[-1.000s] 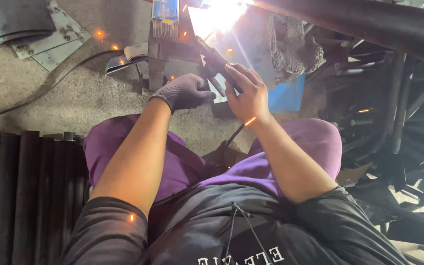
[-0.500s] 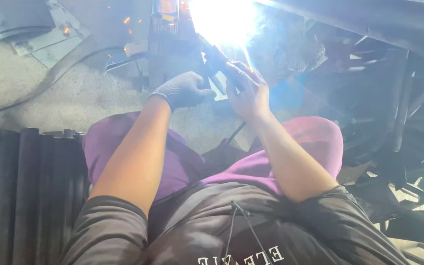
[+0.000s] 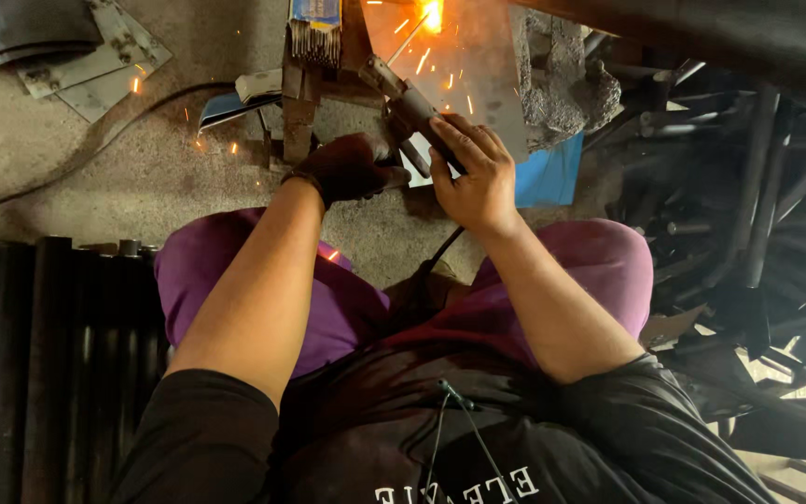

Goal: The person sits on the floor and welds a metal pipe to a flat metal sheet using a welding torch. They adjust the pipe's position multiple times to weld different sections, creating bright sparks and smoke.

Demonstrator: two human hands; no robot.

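Observation:
My right hand is bare and grips the dark handle of a welding electrode holder. Its thin rod runs up to a bright orange arc on a grey metal plate, with sparks flying off. My left hand wears a dark glove and is closed on the lower part of the holder, just left of the right hand. Both forearms reach out over my purple-trousered knees. The holder's cable drops between my legs.
A bundle of welding rods in a blue packet lies beyond the left hand. Flat grey metal offcuts sit at the top left. Dark pipes lie on the left, a heap of black metal bars on the right. A black cable crosses the concrete floor.
The blinding white glare has shrunk to a small orange arc with scattered sparks. Both hands stay on the holder in nearly the same place.

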